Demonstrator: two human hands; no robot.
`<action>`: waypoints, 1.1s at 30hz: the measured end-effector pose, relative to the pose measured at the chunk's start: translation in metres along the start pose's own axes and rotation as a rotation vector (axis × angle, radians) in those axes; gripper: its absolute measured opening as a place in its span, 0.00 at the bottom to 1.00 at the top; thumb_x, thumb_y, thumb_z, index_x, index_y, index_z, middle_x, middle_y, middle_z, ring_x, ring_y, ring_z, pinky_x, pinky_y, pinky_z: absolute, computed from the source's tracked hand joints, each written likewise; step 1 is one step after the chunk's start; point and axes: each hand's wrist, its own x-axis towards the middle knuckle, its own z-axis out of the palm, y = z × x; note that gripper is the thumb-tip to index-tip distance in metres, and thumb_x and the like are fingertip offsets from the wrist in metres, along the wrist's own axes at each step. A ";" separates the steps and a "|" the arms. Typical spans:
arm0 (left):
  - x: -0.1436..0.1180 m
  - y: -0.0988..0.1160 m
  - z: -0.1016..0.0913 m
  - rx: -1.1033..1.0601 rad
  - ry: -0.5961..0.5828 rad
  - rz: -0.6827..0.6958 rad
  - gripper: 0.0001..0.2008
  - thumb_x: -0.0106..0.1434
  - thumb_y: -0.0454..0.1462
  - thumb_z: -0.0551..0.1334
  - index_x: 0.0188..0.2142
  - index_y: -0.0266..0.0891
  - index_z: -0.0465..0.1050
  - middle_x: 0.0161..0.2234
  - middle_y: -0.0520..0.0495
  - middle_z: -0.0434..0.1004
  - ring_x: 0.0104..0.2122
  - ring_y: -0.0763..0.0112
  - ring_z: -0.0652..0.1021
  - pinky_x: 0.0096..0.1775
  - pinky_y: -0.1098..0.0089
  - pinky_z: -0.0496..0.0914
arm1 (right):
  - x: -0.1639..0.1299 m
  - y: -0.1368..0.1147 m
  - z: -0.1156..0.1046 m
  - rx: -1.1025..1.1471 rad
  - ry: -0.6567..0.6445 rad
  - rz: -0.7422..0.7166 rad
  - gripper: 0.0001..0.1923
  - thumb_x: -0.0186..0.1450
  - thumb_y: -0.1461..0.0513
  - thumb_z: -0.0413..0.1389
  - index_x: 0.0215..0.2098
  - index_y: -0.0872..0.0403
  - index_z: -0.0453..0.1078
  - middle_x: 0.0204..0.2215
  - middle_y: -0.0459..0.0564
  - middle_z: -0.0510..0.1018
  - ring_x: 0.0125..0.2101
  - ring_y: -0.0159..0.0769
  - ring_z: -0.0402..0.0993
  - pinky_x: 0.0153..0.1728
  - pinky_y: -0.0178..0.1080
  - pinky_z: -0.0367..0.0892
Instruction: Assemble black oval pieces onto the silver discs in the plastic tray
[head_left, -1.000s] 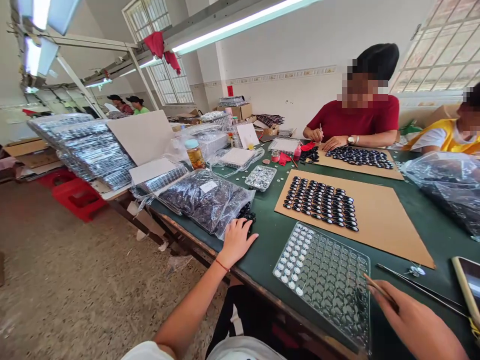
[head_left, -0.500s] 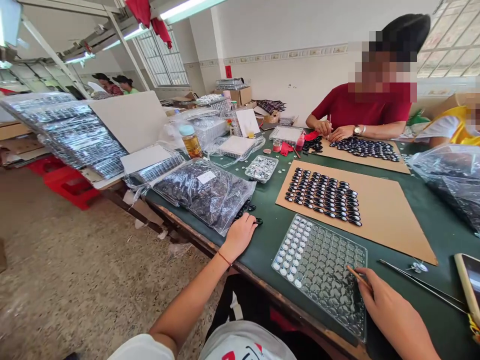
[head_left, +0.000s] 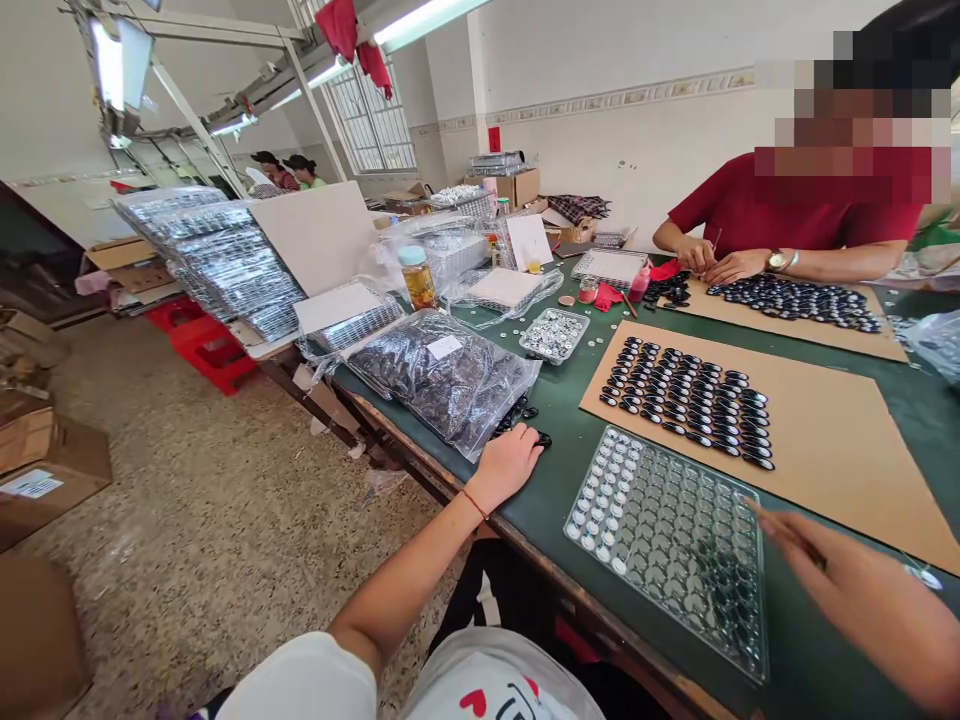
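The left hand (head_left: 510, 465) rests palm-down on the dark green felt-covered table (head_left: 555, 470), fingers loosely curled over a small heap of glossy black oval pieces (head_left: 529, 425) at the open mouth of a clear plastic bag packed with dark pieces (head_left: 442, 375). It seems to cover them rather than pinch one; whether anything is actually gripped I cannot tell. The right hand (head_left: 862, 600), blurred at about four o'clock, is closed around a thin wooden stick (head_left: 780, 528), whose tip hovers at the far right corner of the clear plastic blister tray with round cells (head_left: 675, 540).

Risks, as I judge them: a careless sweep of the left hand could scatter the loose ovals off the near table edge, which lies just beside the wrist. The light tray could skid or tilt if the stick pokes its rim, spilling the silver-white round pieces (head_left: 596, 500) filling its left columns.

The stick's long axis runs from four o'clock to ten o'clock, tip pointing toward ten. The tray lies straight ahead on the table, between the hands, its long axis from ten to four, just near a brown cardboard sheet carrying rows of black ovals (head_left: 825, 440)
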 end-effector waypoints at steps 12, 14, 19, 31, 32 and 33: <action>0.018 -0.010 0.002 -0.506 0.204 -0.145 0.06 0.60 0.38 0.54 0.34 0.38 0.64 0.26 0.50 0.65 0.28 0.72 0.69 0.32 0.71 0.63 | 0.033 -0.054 -0.004 1.657 0.283 0.262 0.21 0.62 0.50 0.44 0.27 0.56 0.70 0.17 0.46 0.65 0.19 0.28 0.62 0.21 0.33 0.60; 0.023 -0.005 -0.003 -0.849 0.202 -0.291 0.05 0.58 0.38 0.56 0.33 0.39 0.63 0.21 0.54 0.60 0.21 0.77 0.65 0.25 0.75 0.61 | 0.032 -0.052 0.002 1.738 0.235 0.332 0.20 0.61 0.49 0.45 0.26 0.55 0.68 0.16 0.44 0.62 0.17 0.26 0.59 0.18 0.31 0.58; 0.046 0.016 -0.032 -1.997 -0.246 -0.516 0.04 0.59 0.35 0.55 0.30 0.35 0.62 0.18 0.57 0.51 0.14 0.85 0.55 0.13 0.84 0.50 | 0.035 -0.055 0.008 1.814 0.241 0.352 0.19 0.61 0.49 0.46 0.25 0.55 0.64 0.12 0.40 0.57 0.12 0.24 0.53 0.14 0.29 0.53; 0.113 0.119 -0.034 -1.895 -0.811 -0.306 0.08 0.57 0.33 0.55 0.38 0.39 0.66 0.22 0.55 0.63 0.12 0.88 0.53 0.11 0.85 0.45 | 0.039 -0.052 0.018 1.239 0.518 0.269 0.22 0.61 0.46 0.45 0.27 0.55 0.65 0.14 0.41 0.59 0.14 0.22 0.53 0.14 0.28 0.49; 0.109 0.120 -0.031 -1.852 -0.856 -0.257 0.12 0.56 0.33 0.56 0.41 0.41 0.65 0.22 0.55 0.62 0.12 0.88 0.53 0.11 0.85 0.45 | 0.037 -0.052 0.017 1.151 0.532 0.234 0.21 0.62 0.47 0.45 0.27 0.56 0.66 0.15 0.41 0.60 0.15 0.23 0.55 0.15 0.29 0.50; 0.106 0.120 -0.028 -1.810 -0.895 -0.213 0.15 0.55 0.33 0.57 0.43 0.42 0.64 0.23 0.55 0.63 0.12 0.88 0.53 0.11 0.84 0.46 | 0.035 -0.053 0.016 1.059 0.542 0.198 0.21 0.62 0.48 0.45 0.27 0.56 0.67 0.15 0.42 0.60 0.16 0.23 0.56 0.16 0.29 0.51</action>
